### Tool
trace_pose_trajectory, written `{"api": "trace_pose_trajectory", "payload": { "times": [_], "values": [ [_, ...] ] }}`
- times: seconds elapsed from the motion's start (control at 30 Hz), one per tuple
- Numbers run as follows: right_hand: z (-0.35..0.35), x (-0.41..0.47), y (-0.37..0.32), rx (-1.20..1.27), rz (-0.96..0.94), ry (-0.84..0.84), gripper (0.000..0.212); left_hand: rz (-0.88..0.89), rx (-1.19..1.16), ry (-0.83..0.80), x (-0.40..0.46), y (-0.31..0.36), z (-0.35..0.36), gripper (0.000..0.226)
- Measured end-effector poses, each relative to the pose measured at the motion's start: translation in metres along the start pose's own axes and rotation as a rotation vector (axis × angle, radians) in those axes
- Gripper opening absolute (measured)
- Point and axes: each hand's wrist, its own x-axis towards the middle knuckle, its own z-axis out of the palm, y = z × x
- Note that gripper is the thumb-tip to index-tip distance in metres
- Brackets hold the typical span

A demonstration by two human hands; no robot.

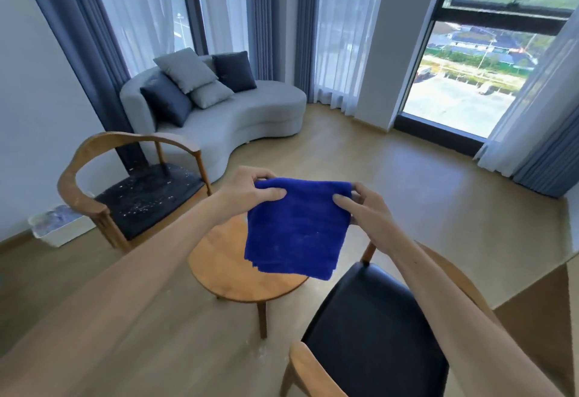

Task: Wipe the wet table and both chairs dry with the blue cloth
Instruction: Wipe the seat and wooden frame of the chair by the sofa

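Note:
A folded blue cloth (pixel 297 227) hangs in the air above the small round wooden table (pixel 219 271). My left hand (pixel 250 190) pinches its upper left corner and my right hand (pixel 366 208) pinches its upper right corner. The cloth hides the table's far right part. To the left stands a wooden armchair (pixel 94 205) whose black seat (pixel 150 199) is speckled with water drops. A second wooden chair with a black seat (pixel 376 327) sits at the lower right, under my right forearm; its seat looks smooth and dark.
A grey curved sofa (pixel 238 121) with several cushions stands behind the left chair. A white bin (pixel 53 224) sits on the floor by the wall at left. Curtains and tall windows line the back. Open wooden floor (pixel 407 183) lies to the right.

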Motion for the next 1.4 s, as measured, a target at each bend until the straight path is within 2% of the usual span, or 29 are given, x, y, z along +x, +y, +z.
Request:
{"api": "trace_pose_trajectory", "payload": {
  "times": [0.07,0.13,0.2,0.27,0.33,0.4,0.47,0.53,0.6,0.67,0.73,0.87,0.93,1.03,1.17,1.23,1.33,1.4],
  "values": [
    [0.006,0.004,-0.004,-0.02,-0.047,-0.031,0.017,0.0,-0.053,0.057,-0.001,-0.004,-0.008,0.009],
    [0.012,0.007,-0.008,0.05,-0.075,0.003,0.012,0.002,-0.192,0.073,-0.003,-0.01,-0.015,0.02],
    [0.019,0.01,-0.01,0.238,-0.042,0.033,0.008,-0.054,-0.426,-0.023,-0.005,-0.023,-0.016,0.046],
    [0.024,0.012,-0.01,0.368,0.009,0.046,0.013,-0.139,-0.438,-0.14,-0.005,-0.036,-0.01,0.062],
    [0.025,0.015,-0.007,0.433,0.046,0.037,0.016,-0.127,-0.378,-0.14,0.0,-0.046,-0.004,0.052],
    [0.024,0.017,-0.004,0.509,0.091,0.028,0.016,-0.106,-0.436,-0.089,0.006,-0.051,-0.001,0.043],
    [0.023,0.02,0.001,0.365,0.146,0.051,0.02,-0.124,-0.545,-0.096,0.013,-0.054,0.0,0.044],
    [0.023,0.021,0.01,-0.015,0.142,0.065,0.024,-0.164,-0.579,-0.146,0.019,-0.061,0.003,0.049],
    [0.023,0.022,0.017,-0.157,0.114,0.107,0.024,-0.202,-0.476,-0.14,0.021,-0.07,0.004,0.051],
    [0.021,0.023,0.016,-0.084,0.147,0.142,0.019,-0.199,-0.265,-0.099,0.023,-0.076,0.003,0.055],
    [0.016,0.023,0.012,0.044,0.238,0.086,0.02,-0.193,-0.063,-0.045,0.027,-0.082,0.002,0.058],
    [0.005,0.025,0.013,0.309,0.288,-0.126,0.064,-0.207,-0.003,0.009,0.03,-0.074,0.001,0.057],
    [0.004,0.026,0.013,0.308,0.262,-0.139,0.071,-0.239,-0.068,0.04,0.027,-0.061,0.0,0.049],
    [0.008,0.025,0.013,0.217,0.224,-0.063,0.067,-0.311,-0.213,0.097,0.024,-0.049,0.0,0.043],
    [0.009,0.025,0.016,0.086,0.161,-0.004,0.051,-0.317,-0.409,-0.074,0.014,-0.049,-0.007,0.089],
    [0.011,0.024,0.015,0.041,0.13,0.004,0.041,-0.276,-0.328,-0.117,0.011,-0.052,-0.005,0.092],
    [0.012,0.023,0.011,0.009,0.136,-0.014,0.028,-0.216,-0.11,-0.061,0.011,-0.057,-0.002,0.084],
    [0.011,0.023,0.011,0.041,0.177,-0.068,0.033,-0.182,0.042,-0.024,0.012,-0.062,-0.002,0.078]
  ]
}}
